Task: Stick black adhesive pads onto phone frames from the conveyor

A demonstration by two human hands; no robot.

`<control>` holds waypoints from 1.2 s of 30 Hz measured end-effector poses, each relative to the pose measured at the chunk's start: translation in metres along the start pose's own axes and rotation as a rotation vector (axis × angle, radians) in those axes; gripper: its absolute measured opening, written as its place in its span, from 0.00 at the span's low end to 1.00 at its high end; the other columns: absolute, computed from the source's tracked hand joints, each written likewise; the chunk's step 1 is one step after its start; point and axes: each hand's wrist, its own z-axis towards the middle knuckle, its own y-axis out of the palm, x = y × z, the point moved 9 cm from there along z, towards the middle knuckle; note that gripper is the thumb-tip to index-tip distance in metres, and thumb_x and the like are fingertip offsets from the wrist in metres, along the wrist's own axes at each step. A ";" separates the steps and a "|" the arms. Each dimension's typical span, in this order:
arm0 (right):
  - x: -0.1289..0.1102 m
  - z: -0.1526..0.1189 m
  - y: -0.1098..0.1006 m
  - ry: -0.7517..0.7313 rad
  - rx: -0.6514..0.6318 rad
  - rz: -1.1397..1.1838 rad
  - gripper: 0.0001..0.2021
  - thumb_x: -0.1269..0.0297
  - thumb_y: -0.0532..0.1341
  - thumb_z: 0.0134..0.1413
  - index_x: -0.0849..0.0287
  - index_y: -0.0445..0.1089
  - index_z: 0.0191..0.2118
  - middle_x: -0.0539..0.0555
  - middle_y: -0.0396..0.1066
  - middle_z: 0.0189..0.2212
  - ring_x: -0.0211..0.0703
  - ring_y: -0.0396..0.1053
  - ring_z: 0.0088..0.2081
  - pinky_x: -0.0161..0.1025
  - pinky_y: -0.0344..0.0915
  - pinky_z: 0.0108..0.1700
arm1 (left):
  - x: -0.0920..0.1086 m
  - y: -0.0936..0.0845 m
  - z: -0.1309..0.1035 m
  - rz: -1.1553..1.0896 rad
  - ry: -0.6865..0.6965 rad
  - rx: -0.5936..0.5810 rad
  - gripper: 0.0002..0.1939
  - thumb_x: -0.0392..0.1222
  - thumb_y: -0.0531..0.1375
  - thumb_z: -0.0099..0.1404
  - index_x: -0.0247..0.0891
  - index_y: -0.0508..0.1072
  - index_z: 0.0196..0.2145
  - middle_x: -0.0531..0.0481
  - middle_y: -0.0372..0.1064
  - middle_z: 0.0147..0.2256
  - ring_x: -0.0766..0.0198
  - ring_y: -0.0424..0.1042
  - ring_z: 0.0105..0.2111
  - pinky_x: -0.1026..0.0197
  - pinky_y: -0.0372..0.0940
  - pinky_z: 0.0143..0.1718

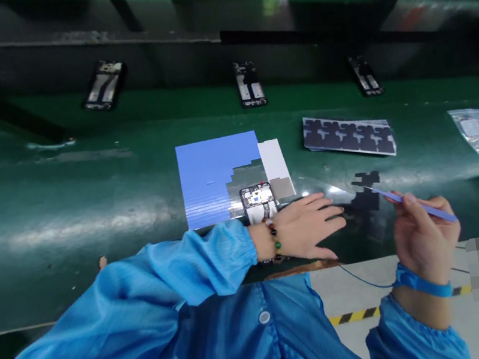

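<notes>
Blue jacket (227, 333) fills the foreground. The left hand (308, 226) is open, fingers spread, its wrist over an opened phone (258, 196) by the blue sheet (206, 172). The right hand (425, 235) pinches a thin tool (438, 211), its tip at a black sticker (367, 198); 3 phones (251, 85) lie beyond.

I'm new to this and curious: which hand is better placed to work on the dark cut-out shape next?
Probably the right hand: it holds a thin blue tool whose tip points at the dark shape. The left hand lies spread, its wrist hiding part of the open phone, with no tool visible.
</notes>
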 end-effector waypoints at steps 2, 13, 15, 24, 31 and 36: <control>0.002 -0.018 0.025 0.038 -0.068 -0.021 0.17 0.65 0.79 0.45 0.53 0.68 0.28 0.45 0.73 0.25 0.45 0.82 0.38 0.49 0.74 0.61 | -0.019 -0.026 -0.030 0.034 -0.084 0.043 0.22 0.55 0.62 0.75 0.36 0.75 0.56 0.42 0.73 0.60 0.51 0.70 0.60 0.46 0.59 0.68; 0.023 -0.079 0.123 0.140 -0.287 -0.014 0.18 0.66 0.77 0.47 0.54 0.65 0.29 0.43 0.75 0.25 0.43 0.82 0.40 0.48 0.75 0.56 | -0.073 -0.070 -0.140 0.024 -0.423 0.180 0.11 0.46 0.60 0.76 0.40 0.80 0.48 0.45 0.76 0.54 0.54 0.73 0.54 0.52 0.70 0.51; 0.025 -0.081 0.130 0.141 -0.306 -0.025 0.19 0.66 0.77 0.47 0.54 0.64 0.29 0.44 0.75 0.26 0.44 0.81 0.40 0.47 0.76 0.53 | -0.072 -0.069 -0.138 0.044 -0.414 0.178 0.11 0.46 0.60 0.77 0.41 0.81 0.47 0.45 0.76 0.54 0.54 0.73 0.53 0.51 0.70 0.51; 0.017 -0.089 0.149 0.187 -0.358 -0.039 0.17 0.67 0.75 0.49 0.53 0.63 0.29 0.42 0.73 0.24 0.42 0.81 0.39 0.49 0.74 0.59 | -0.079 -0.070 -0.143 -0.087 -0.456 0.303 0.08 0.39 0.61 0.74 0.39 0.79 0.48 0.45 0.77 0.53 0.56 0.74 0.52 0.52 0.72 0.53; 0.016 -0.104 0.152 0.107 -0.341 -0.095 0.17 0.65 0.75 0.52 0.53 0.64 0.29 0.43 0.73 0.26 0.45 0.81 0.41 0.54 0.72 0.62 | -0.086 -0.068 -0.147 -0.145 -0.547 0.326 0.15 0.40 0.64 0.71 0.39 0.74 0.55 0.45 0.78 0.53 0.55 0.74 0.53 0.49 0.71 0.54; 0.019 -0.113 0.154 0.061 -0.294 -0.143 0.17 0.65 0.76 0.53 0.53 0.64 0.28 0.45 0.75 0.27 0.45 0.81 0.38 0.61 0.67 0.68 | -0.085 -0.070 -0.147 -0.098 -0.569 0.292 0.15 0.41 0.64 0.71 0.39 0.75 0.55 0.46 0.78 0.53 0.54 0.73 0.53 0.50 0.67 0.52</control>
